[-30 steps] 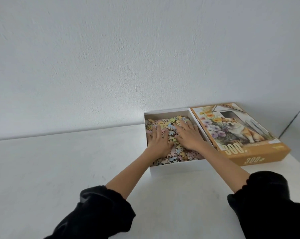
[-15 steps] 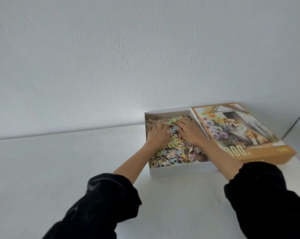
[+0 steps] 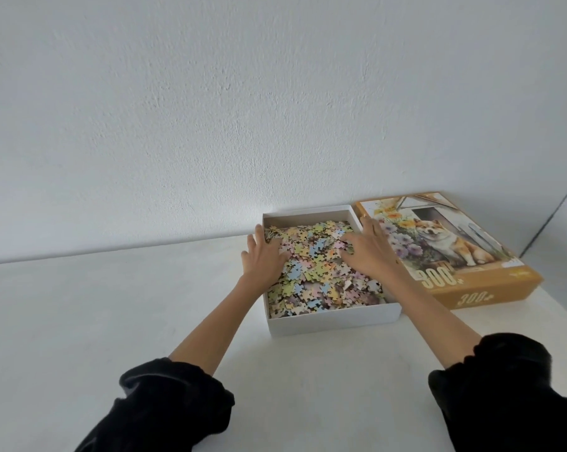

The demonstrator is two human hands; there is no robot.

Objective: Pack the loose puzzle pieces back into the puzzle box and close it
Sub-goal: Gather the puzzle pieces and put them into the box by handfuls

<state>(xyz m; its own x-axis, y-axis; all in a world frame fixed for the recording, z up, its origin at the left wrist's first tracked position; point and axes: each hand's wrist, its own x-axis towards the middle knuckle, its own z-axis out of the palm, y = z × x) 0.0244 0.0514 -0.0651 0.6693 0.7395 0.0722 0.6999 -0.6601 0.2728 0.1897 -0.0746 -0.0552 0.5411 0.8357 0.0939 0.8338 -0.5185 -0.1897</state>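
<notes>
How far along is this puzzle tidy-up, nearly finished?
Done: the puzzle pieces lie heaped in the white box base. In hand: the left hand and right hand rest spread flat on the heap, apparently levelling it. Left: the lid, with the dog picture, lies face up on the table right of the base; it must go on to close the box.

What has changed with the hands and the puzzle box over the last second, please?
The left hand and right hand were side by side on the pieces; now they have slid apart, the left to the left wall of the box, the right to its right wall, both flat on the pieces. Nothing was picked up. The box stays open, with the lid beside it.
</notes>
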